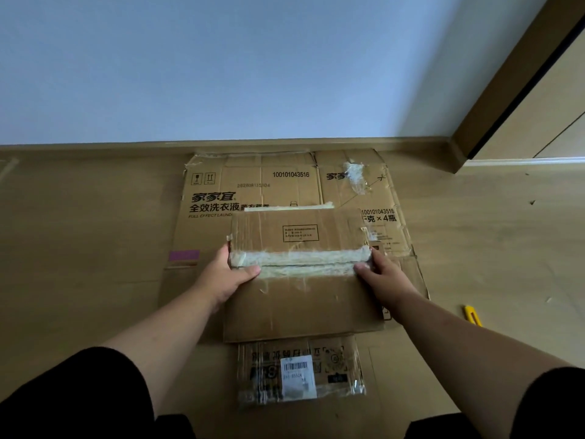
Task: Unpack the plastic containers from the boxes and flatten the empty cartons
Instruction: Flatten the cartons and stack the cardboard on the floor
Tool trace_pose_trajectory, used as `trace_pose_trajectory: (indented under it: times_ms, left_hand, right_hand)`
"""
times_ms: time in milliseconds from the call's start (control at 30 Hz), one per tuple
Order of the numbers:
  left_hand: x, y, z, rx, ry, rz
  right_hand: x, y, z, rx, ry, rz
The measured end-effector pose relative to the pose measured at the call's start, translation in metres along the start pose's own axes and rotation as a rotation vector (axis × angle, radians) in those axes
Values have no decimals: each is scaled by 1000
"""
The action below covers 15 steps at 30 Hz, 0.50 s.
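Left hand (228, 274) grips taped carton (300, 274) left edge; right hand (384, 274) grips right edge.

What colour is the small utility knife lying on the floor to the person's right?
Yellow: the small plastic utility knife shows best, and only, in the head view.

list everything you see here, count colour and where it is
flattened carton: 1, brown with whitish tape across the middle, on top of the pile, gripped at both ends
large flattened carton: 1, brown with black print, flat on the floor against the wall, under the others
small taped carton: 1, brown with a white barcode label, nearest the person, partly under the held one
utility knife: 1, yellow, on the floor to the right
floor: wood-tone
wall: pale
left hand: grips the carton's left end
right hand: grips its right end
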State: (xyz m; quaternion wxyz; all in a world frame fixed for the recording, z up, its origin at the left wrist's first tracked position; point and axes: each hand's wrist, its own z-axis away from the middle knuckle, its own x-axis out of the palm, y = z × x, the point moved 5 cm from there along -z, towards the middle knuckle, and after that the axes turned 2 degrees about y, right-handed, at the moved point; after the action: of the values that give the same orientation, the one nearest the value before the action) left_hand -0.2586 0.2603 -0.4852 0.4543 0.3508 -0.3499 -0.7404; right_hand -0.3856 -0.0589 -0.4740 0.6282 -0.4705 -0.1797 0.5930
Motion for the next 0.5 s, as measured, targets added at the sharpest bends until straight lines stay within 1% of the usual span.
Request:
trace_pose_trajectory:
  times_ms: [100, 167, 200, 267, 300, 333, 400, 500]
  left_hand:
    - [-3, 1, -6, 17, 21, -117]
    - [-3, 7, -6, 64, 81, -308]
    - [-1, 14, -5, 131, 132, -436]
    - [10, 36, -1, 327, 247, -688]
    - [19, 48, 1, 416, 277, -797]
    - [32, 58, 1, 475, 267, -890]
    - [62, 72, -1, 527, 186, -1055]
    - [107, 81, -1, 568, 106, -1193]
  right_hand:
    - [-2, -5, 3, -23, -30, -21]
    - [-7, -4, 2, -31, 12, -16]
    - [-12, -2, 3, -32, 59, -7]
    - [-28, 9, 3, -25, 173, 56]
    - [-38, 16, 4, -10, 226, 86]
    - [-49, 24, 5, 10, 273, 109]
    - [-75, 42, 6, 59, 345, 143]
    - [-119, 80, 3, 142, 438, 280]
